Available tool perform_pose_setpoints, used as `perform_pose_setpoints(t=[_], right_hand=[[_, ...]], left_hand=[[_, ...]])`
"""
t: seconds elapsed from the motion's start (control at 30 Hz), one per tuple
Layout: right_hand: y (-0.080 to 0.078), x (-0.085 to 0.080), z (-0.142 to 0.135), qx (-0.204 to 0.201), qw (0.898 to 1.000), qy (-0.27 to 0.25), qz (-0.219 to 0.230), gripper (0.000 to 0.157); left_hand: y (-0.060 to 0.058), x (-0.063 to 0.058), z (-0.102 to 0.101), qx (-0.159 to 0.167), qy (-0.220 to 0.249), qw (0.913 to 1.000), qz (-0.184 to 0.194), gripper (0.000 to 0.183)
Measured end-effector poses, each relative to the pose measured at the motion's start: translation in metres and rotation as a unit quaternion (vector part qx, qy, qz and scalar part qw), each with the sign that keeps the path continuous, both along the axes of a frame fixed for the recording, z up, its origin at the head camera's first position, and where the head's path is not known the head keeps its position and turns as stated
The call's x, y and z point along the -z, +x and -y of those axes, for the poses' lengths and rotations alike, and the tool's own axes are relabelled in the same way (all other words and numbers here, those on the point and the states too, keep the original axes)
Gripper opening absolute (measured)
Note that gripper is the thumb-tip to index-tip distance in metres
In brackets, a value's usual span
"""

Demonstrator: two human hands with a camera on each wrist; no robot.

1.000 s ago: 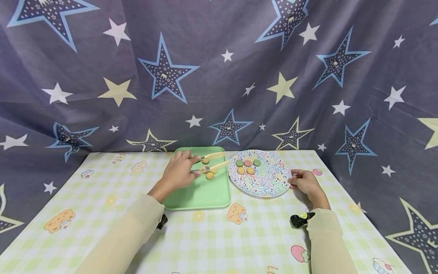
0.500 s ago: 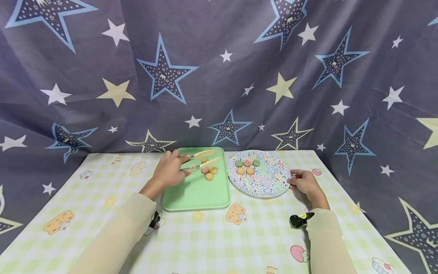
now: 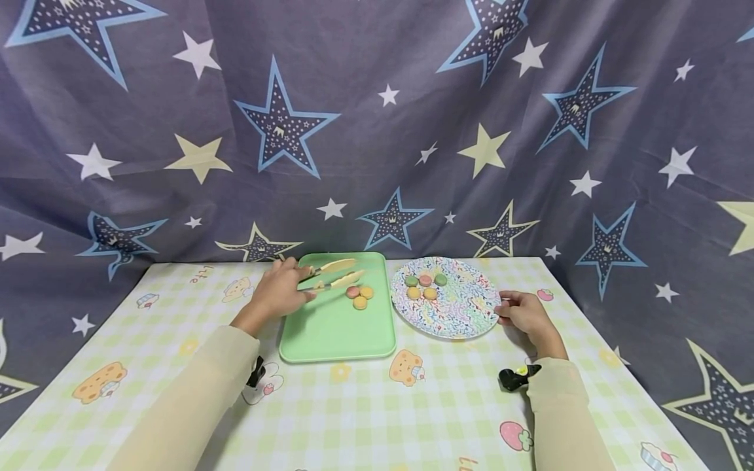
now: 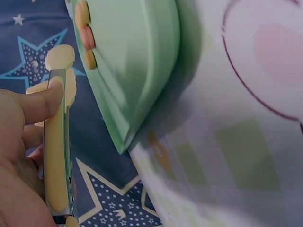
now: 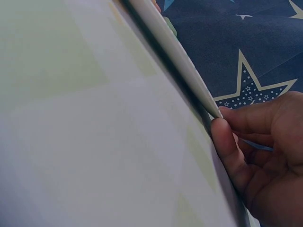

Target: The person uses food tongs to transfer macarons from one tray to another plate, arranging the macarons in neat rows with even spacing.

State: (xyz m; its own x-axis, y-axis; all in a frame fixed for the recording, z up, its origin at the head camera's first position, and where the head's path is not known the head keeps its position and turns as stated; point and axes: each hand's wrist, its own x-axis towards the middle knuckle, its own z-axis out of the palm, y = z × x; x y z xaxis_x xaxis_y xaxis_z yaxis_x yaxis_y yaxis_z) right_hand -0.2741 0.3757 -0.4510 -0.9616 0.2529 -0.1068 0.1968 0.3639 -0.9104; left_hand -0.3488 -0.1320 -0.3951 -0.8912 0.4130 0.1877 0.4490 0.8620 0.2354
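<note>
My left hand holds a pair of food tongs with pale yellow tips and handle grips, over the back left of a light green tray. The two arms of the tongs are spread apart with nothing seen gripped between the tips. In the left wrist view, my thumb lies along one yellow handle. To the right of the tips, a pink macaron and two yellow macarons lie on the tray. My right hand pinches the right rim of a round, multicoloured plate between thumb and fingers.
On the plate's left part sit several macarons: green, pink and yellow. A checked tablecloth with cartoon prints covers the table. Behind stands a dark curtain with stars, along the table's back edge.
My left hand and the tongs have drawn back to the left, uncovering the pink macaron and the yellow ones on the tray. My right hand and the plate stay put.
</note>
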Motion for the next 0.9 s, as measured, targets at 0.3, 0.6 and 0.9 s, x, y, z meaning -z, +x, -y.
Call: perform_pose_setpoints(t=[0.3,0.6,0.9], right_hand=[[0.0,0.0,0.0,0.001,1.0,0.0,0.001,0.051],[0.001,-0.001,0.0,-0.004,1.0,-0.005,-0.003,0.051],[0.001,0.0,-0.001,-0.006,1.0,0.0,-0.003,0.051]], left_hand=[[-0.002,0.002,0.008,0.004,0.003,0.9999,0.014,0.066],[-0.005,0.005,0.011,0.002,0.003,0.9996,0.029,0.065],[-0.01,0.008,0.012,-0.009,0.007,0.9985,0.054,0.067]])
